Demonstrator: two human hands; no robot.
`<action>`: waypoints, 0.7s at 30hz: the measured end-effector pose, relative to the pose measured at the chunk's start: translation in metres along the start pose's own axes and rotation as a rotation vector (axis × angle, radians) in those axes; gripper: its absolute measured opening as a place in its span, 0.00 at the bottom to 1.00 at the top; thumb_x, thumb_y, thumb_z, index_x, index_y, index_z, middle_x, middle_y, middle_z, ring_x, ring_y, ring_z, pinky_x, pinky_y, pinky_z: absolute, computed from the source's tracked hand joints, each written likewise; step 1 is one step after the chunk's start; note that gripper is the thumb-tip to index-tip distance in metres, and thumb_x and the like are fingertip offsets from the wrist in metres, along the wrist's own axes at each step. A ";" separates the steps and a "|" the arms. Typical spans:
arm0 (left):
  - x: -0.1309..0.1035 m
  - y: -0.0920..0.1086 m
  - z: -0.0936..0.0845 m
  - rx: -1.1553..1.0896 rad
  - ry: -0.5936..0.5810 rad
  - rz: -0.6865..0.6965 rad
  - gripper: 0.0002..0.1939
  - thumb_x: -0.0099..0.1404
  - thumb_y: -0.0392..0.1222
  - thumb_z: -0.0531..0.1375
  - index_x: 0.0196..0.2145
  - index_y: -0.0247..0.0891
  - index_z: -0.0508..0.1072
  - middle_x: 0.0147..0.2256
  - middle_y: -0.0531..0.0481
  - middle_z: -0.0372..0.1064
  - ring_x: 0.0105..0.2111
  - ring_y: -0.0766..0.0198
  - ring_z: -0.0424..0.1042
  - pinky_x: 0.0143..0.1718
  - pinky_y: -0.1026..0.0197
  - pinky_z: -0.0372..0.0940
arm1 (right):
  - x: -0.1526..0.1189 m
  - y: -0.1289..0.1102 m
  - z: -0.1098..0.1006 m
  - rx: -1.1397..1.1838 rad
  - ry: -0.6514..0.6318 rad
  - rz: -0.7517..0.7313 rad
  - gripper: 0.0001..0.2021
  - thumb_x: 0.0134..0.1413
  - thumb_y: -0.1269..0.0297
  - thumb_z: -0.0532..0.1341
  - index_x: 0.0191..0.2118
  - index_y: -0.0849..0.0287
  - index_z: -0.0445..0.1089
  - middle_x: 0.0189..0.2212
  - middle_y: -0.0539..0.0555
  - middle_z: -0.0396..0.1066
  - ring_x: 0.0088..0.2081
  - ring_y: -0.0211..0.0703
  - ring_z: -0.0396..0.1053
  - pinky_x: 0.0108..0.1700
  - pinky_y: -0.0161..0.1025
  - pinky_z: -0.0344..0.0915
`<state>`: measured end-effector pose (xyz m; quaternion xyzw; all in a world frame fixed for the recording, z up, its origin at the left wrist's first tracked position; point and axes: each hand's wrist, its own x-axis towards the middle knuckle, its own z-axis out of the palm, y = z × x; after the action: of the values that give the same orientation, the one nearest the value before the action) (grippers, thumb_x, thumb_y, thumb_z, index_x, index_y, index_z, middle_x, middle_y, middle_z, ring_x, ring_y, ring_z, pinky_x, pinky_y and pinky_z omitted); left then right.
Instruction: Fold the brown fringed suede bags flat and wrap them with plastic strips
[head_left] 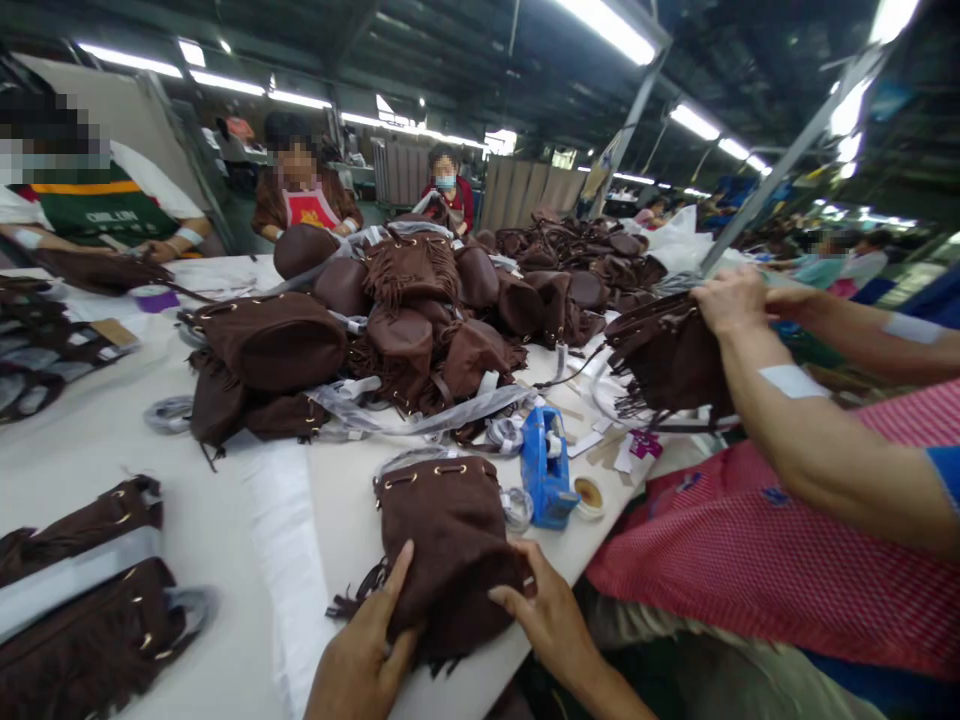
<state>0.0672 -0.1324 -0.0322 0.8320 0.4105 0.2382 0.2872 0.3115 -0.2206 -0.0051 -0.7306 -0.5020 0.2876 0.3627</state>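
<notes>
A dark brown bucket bag (442,530) with gold eyelets along its top edge lies at the table's near edge, its base toward me. My left hand (367,640) grips its left side, thumb on the brown cloth, by a bunch of fringe. At the right lower side of the bag, my right hand (544,605) is closed on its edge, the thumb lying on top. The fingers beneath the bag are partly hidden. Just beyond the bag stands a blue tape dispenser (546,470), with a small roll of tape (589,497) beside it.
A large pile of brown bags (405,330) covers the table's middle. More fringed bags (82,620) lie at left near a white cloth strip (289,560). On the right, a co-worker's hands (739,300) hold another brown bag (667,350). Other people sit across the table.
</notes>
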 end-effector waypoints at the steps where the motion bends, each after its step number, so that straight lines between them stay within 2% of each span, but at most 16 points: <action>1: 0.002 0.002 -0.006 0.024 -0.029 0.026 0.36 0.67 0.37 0.51 0.68 0.52 0.43 0.57 0.50 0.68 0.51 0.59 0.74 0.46 0.60 0.72 | 0.000 -0.003 -0.003 0.006 -0.022 -0.040 0.17 0.57 0.65 0.62 0.51 0.54 0.61 0.43 0.52 0.70 0.40 0.44 0.70 0.43 0.39 0.66; 3: 0.005 0.003 -0.015 0.032 -0.069 0.097 0.37 0.65 0.33 0.50 0.68 0.54 0.44 0.56 0.52 0.70 0.46 0.61 0.76 0.42 0.63 0.73 | 0.002 -0.010 -0.011 -0.009 -0.072 -0.145 0.13 0.59 0.66 0.61 0.49 0.55 0.62 0.41 0.53 0.69 0.41 0.45 0.68 0.44 0.39 0.64; 6: 0.001 -0.002 -0.024 -0.037 -0.046 0.161 0.35 0.65 0.32 0.50 0.66 0.58 0.52 0.55 0.58 0.70 0.47 0.65 0.76 0.46 0.66 0.71 | 0.005 -0.015 -0.025 -0.075 -0.162 -0.332 0.06 0.60 0.71 0.57 0.41 0.55 0.61 0.36 0.52 0.64 0.38 0.43 0.64 0.40 0.38 0.61; 9: -0.008 -0.004 -0.024 -0.157 0.011 0.095 0.26 0.66 0.37 0.54 0.60 0.59 0.64 0.53 0.61 0.72 0.49 0.64 0.75 0.51 0.66 0.67 | 0.010 -0.011 -0.036 -0.131 -0.192 -0.459 0.10 0.55 0.78 0.52 0.38 0.55 0.58 0.37 0.52 0.60 0.37 0.42 0.61 0.39 0.38 0.59; 12: -0.011 -0.003 -0.010 -0.377 -0.022 -0.134 0.17 0.65 0.46 0.57 0.51 0.53 0.75 0.47 0.58 0.76 0.47 0.62 0.76 0.50 0.65 0.69 | 0.016 0.008 -0.031 -0.163 -0.218 -0.472 0.14 0.48 0.82 0.50 0.36 0.55 0.56 0.37 0.52 0.58 0.37 0.42 0.60 0.38 0.37 0.58; 14: -0.010 -0.004 0.006 -0.538 -0.028 -0.330 0.16 0.63 0.50 0.58 0.46 0.49 0.78 0.46 0.55 0.77 0.47 0.59 0.76 0.49 0.64 0.69 | 0.020 0.026 -0.020 -0.179 -0.233 -0.466 0.14 0.46 0.82 0.49 0.35 0.55 0.56 0.37 0.51 0.56 0.37 0.41 0.60 0.37 0.35 0.58; 17: -0.009 -0.005 0.025 -0.656 0.017 -0.587 0.18 0.59 0.55 0.62 0.43 0.46 0.79 0.41 0.54 0.78 0.35 0.61 0.76 0.37 0.66 0.71 | 0.023 0.048 -0.004 -0.197 -0.213 -0.481 0.13 0.48 0.82 0.48 0.36 0.55 0.56 0.39 0.52 0.57 0.37 0.40 0.60 0.39 0.35 0.60; 19: -0.011 -0.003 0.026 -0.687 0.040 -0.696 0.18 0.56 0.55 0.63 0.40 0.44 0.79 0.33 0.55 0.77 0.26 0.66 0.70 0.27 0.68 0.66 | 0.022 0.053 -0.001 -0.181 -0.194 -0.505 0.15 0.50 0.82 0.46 0.39 0.55 0.57 0.40 0.53 0.58 0.38 0.41 0.61 0.40 0.36 0.62; 21: -0.014 0.003 0.022 -0.718 0.054 -0.767 0.15 0.55 0.54 0.64 0.35 0.43 0.78 0.26 0.57 0.73 0.22 0.68 0.64 0.23 0.69 0.60 | 0.017 0.051 -0.003 -0.151 -0.180 -0.532 0.16 0.51 0.82 0.46 0.42 0.56 0.57 0.42 0.55 0.60 0.39 0.41 0.62 0.42 0.37 0.63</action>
<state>0.0749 -0.1518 -0.0478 0.4645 0.5854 0.2629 0.6103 0.3464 -0.2173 -0.0456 -0.5699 -0.7259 0.2078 0.3242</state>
